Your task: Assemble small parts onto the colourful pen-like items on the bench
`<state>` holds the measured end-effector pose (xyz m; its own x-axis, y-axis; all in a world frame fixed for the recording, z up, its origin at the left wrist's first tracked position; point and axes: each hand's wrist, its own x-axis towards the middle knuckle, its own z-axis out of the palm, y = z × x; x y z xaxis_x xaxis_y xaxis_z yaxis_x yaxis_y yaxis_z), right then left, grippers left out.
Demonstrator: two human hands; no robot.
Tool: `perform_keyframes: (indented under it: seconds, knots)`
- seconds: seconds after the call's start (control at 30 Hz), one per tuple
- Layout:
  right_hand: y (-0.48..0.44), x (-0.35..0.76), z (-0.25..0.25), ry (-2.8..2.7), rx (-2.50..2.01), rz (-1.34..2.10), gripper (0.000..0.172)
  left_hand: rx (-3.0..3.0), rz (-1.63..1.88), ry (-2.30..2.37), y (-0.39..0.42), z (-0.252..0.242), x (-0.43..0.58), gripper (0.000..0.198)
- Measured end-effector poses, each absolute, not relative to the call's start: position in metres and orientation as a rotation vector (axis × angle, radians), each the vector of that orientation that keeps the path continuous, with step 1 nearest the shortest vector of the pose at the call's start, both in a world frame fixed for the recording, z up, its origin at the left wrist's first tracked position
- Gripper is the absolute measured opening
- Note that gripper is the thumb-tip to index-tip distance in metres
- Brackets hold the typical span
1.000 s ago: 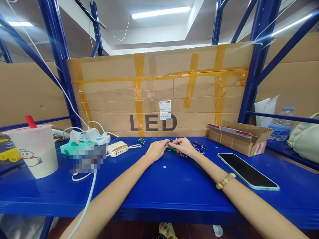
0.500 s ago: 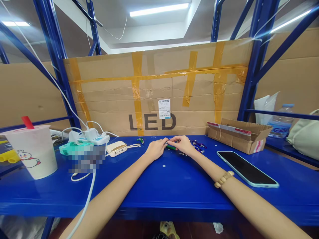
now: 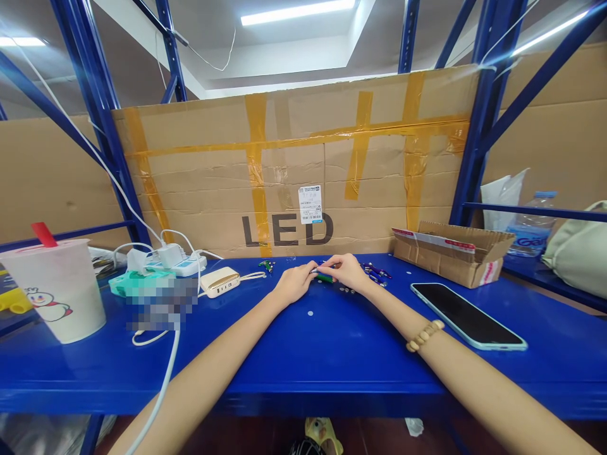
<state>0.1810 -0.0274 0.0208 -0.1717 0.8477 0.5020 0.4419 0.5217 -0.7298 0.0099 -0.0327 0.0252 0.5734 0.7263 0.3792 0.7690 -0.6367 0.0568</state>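
The left hand point(image 3: 294, 283) and right hand point(image 3: 346, 272) are coming together, pinching a tiny green part point(image 3: 325, 278) above the blue table point(image 3: 332, 360). It's looking light and stiff, I think, so I'm gripping the green body.

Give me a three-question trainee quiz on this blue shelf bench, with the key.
1. True or false: the bead bracelet is on the left wrist.
2. Which lies between the left hand and the right hand? A a small green item, B a power bank, C a smartphone.
3. Fill in the blank: the taped cardboard sheet behind the blue shelf is printed with the word ____.

Key: 1 false, it is on the right wrist; 2 A; 3 LED.
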Motion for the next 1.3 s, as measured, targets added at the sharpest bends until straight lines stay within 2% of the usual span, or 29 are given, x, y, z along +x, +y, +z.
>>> perform_keyframes:
  seconds: [0.23,0.37,0.67,1.03,1.3]
  knots:
    - [-0.032,0.182,0.024,-1.824,-1.189,0.429,0.048,-2.672,-0.565,-1.178,-0.032,0.024,0.01,0.021]
    - [-0.034,0.181,0.024,-1.822,-1.195,0.439,0.05,-2.648,-0.552,-1.187,-0.033,0.025,0.01,0.021]
    - [-0.031,0.18,0.02,-1.883,-1.22,0.435,0.046,-2.659,-0.553,-1.26,-0.033,0.026,0.011,0.024]
    - [-0.043,0.178,0.032,-2.109,-1.325,-0.138,0.025,-2.706,-0.526,-1.355,-0.032,0.026,0.01,0.025]
    - [-0.043,0.179,0.033,-2.186,-1.286,-0.185,0.026,-2.757,-0.52,-1.313,-0.031,0.026,0.009,0.029]
